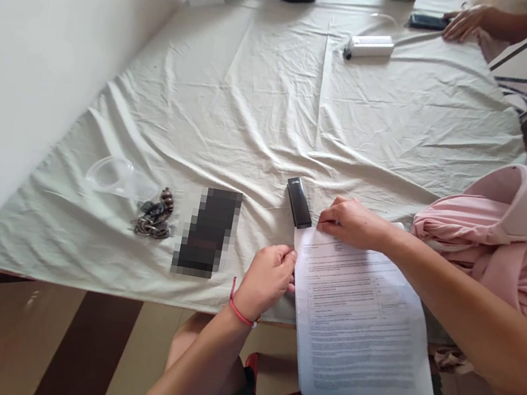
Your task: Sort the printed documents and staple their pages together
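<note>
- Printed paper (357,328): the upper part lies on the tablecloth (248,107), and the lower part extends past the table edge above the person's lap. This placement apparently keeps the top edge within easy reach of both hands.
- Left hand (266,280): the fingers are narrow, pinching the paper's left edge near the upper corner, thumb uppermost. The grip probably steadies that side against shifting.
- Right hand (353,222): the fingers are curled together at the paper's top edge, just beside the stapler. Whether they pinch the edge or only press on it cannot be told (the back of the hand hides the thumb). The position appears to keep the top edge level.
- Stapler (299,203): it lies at a slant, its near end at the paper's upper left corner. Neither hand visibly holds it. Whether the corner sits inside its mouth cannot be told.
- Dark object (207,233): it lies left of the left hand, apart from the paper (pixel blocks mask its detail). Beaded items (157,215) and a clear plastic container (118,176) lie farther left, seemingly set aside to leave working room.
- Pink cloth (481,227): it is heaped beyond the right forearm, outside the hands' immediate area.
</note>
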